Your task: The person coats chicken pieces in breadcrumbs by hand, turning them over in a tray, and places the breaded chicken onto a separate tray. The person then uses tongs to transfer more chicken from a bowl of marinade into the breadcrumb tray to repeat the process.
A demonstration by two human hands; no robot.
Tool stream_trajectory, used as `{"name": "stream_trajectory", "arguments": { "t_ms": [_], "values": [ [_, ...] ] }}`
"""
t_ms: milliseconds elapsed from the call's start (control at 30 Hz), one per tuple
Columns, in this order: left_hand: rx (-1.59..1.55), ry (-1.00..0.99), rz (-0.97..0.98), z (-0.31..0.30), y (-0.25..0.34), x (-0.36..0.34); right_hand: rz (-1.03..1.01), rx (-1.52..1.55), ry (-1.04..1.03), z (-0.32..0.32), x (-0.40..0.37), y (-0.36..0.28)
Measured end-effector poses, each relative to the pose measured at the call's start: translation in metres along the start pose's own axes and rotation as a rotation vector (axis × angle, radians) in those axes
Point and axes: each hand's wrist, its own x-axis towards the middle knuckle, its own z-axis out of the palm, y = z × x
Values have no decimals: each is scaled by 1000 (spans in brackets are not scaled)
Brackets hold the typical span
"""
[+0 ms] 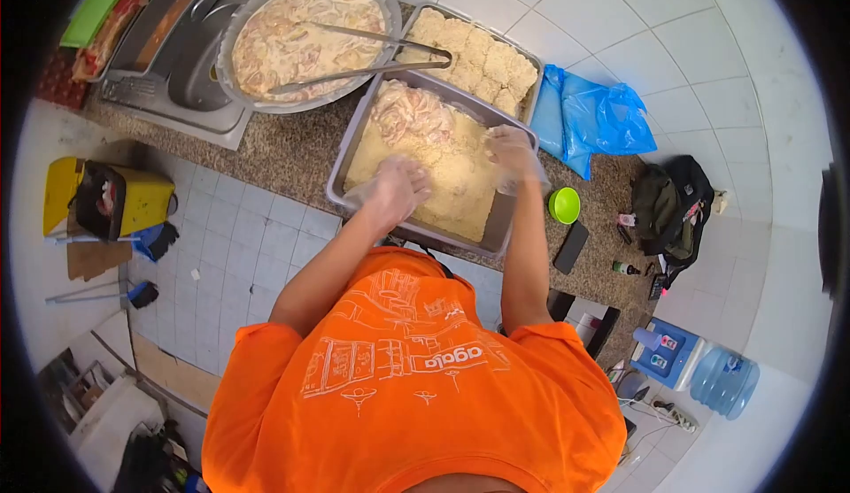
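Observation:
A deep grey tray holds pale breading crumbs, with raw, wet-looking chicken pieces heaped at its far left. My left hand, in a clear plastic glove, touches the crumbs near the front left, its fingers loosely spread. Over the right part of the same tray is my right hand, also gloved, fingers slightly bent and apart above the crumbs. I make out nothing held in either hand. Behind stands a metal tray of coated pieces.
Metal tongs bridge a large bowl of battered meat and the trays. A sink lies left. Blue plastic bags, a green bowl and a dark phone-like slab sit right. A yellow bin stands on the floor.

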Motion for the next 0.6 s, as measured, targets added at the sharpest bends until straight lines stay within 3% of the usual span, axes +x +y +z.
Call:
{"name": "stream_trajectory", "arguments": {
  "t_ms": [67, 133, 167, 200, 267, 333, 400, 433, 500, 600],
  "values": [
    [-1, -32, -2, 17, -10, 17, 18, 142, -112, 0, -22, -9],
    [5, -62, -3, 30, -16, 33, -131, 181, -218, 5, -49, -20],
    [-92, -167, -27, 35, -18, 39, -133, 181, -228, 4, -63, -28],
    [-189, -273, -49, 39, -20, 42, -140, 78, -159, 1, -76, -38],
    [-231, -262, -50, 44, -20, 42, -153, -22, -97, -4, -94, -44],
    [-271, -254, -50, 44, -20, 43, -156, 194, 73, -12, -107, -39],
    [-336, -333, -99, 35, -17, 41, -122, 288, 30, -17, -113, -25],
    [-347, -317, -50, 32, -14, 34, -87, 380, -16, -15, -113, -18],
    [-448, -477, -21, 26, -6, 12, -76, 409, 0, -4, -107, 14],
    [-469, -466, 163, 9, 21, -42, 25, 455, -24, 13, -103, 46]
  ]
}}
